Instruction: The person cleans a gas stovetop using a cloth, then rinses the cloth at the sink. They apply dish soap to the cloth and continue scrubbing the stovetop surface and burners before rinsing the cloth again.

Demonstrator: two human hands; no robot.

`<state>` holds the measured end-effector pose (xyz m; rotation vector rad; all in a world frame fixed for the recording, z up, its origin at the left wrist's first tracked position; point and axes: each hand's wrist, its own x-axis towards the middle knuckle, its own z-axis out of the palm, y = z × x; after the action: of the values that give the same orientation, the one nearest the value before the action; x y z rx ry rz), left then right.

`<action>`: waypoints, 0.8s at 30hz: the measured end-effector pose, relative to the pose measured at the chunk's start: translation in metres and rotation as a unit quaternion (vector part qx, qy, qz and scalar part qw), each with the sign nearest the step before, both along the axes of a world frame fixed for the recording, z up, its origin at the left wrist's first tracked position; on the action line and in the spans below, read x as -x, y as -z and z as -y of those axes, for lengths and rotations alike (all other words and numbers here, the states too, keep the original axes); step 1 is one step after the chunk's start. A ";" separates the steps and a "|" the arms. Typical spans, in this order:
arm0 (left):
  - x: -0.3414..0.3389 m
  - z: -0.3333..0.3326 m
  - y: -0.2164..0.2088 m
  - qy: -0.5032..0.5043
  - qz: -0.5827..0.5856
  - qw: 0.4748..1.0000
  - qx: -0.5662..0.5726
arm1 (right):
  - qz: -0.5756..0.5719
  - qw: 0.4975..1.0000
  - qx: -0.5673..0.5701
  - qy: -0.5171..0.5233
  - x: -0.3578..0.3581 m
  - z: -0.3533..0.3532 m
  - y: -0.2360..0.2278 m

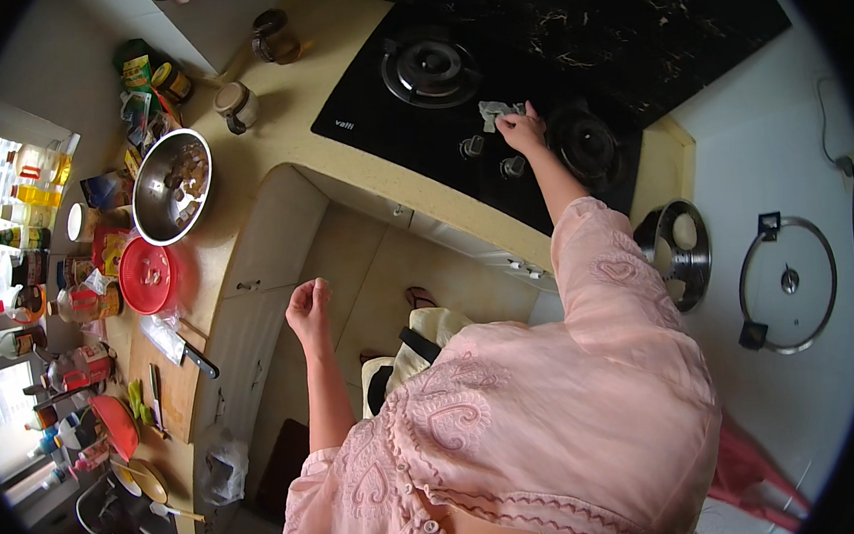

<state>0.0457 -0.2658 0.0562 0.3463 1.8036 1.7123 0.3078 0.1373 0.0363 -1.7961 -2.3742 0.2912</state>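
My right hand [525,131] reaches out over the black glass gas stove [364,106]. Its fingers are closed on a greyish cloth [495,113], which lies against the glass between the left burner [428,68] and the right burner [587,139]. Two control knobs, one of them the left knob [472,146], sit just nearer to me than the cloth. My left hand [309,306] hangs in the air over the floor, away from the counter. Its fingers are curled into a loose fist, with nothing showing in them.
On the left counter stand a steel bowl [145,194] with cut pieces, a red bowl [148,274], a cutting board [178,387] with a cleaver [193,356], and several bottles. A pot [682,252] stands right of the stove; a glass lid [789,284] is against the wall.
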 end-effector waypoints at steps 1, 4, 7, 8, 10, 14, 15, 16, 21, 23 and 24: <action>0.000 0.000 0.005 0.005 -0.002 1.000 0.009 | -0.053 0.996 -0.072 -0.027 -0.006 -0.005 0.021; -0.004 -0.001 0.001 -0.008 -0.002 0.999 0.044 | -0.161 0.987 -0.001 -0.014 -0.002 -0.006 0.027; -0.008 -0.005 0.000 -0.014 -0.006 0.998 0.056 | -0.246 0.965 -0.070 -0.051 0.018 0.007 -0.018; -0.008 -0.006 0.002 -0.015 -0.008 0.998 0.054 | -0.319 0.946 -0.021 -0.047 0.026 0.015 -0.034; -0.010 -0.007 -0.003 -0.005 -0.032 0.997 0.069 | -0.501 0.849 0.163 -0.047 0.050 0.037 -0.056; -0.011 0.003 -0.026 0.000 -0.042 0.997 0.067 | -0.623 0.604 0.488 -0.092 0.115 0.110 -0.085; -0.009 0.010 -0.032 -0.007 -0.040 0.998 0.054 | -0.614 0.571 0.534 -0.109 0.135 0.132 -0.085; -0.005 0.021 -0.040 -0.017 -0.039 0.998 0.046 | -0.616 0.541 0.561 -0.118 0.158 0.161 -0.089; 0.022 0.134 -0.060 -0.151 -0.011 0.986 -0.063 | -0.450 0.550 0.657 -0.252 0.253 0.325 -0.094; 0.027 0.200 -0.071 -0.204 0.004 0.972 -0.119 | -0.372 0.576 0.651 -0.325 0.281 0.410 -0.088; 0.029 0.232 -0.077 -0.232 0.010 0.965 -0.122 | -0.338 0.571 0.648 -0.374 0.292 0.451 -0.092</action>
<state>0.0169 -0.4983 0.1336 -0.0021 1.7546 2.2592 0.0157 -0.3141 0.1285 -0.2085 -1.9937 2.7084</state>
